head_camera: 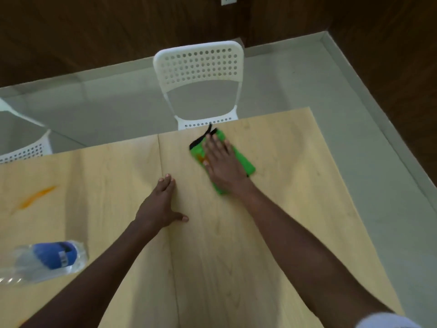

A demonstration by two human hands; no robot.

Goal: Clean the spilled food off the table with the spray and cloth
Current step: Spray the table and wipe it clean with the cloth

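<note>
cloth [243, 162]: green, orange-stained, far side of table [272, 233] | right hand [222, 164]: flat, fingers straight, pressing cloth | left hand [160, 204]: flat on bare wood, holding nothing | progress: area by cloth looks wiped; orange smear [35, 196] at left remains | bottle [45, 259]: lying near left edge, spray head not visible

Two bare arms, no rings or watch seen, left hand [163, 204], right hand [222, 162], short nails, bit of white sleeve [387, 321] at btm right
</note>
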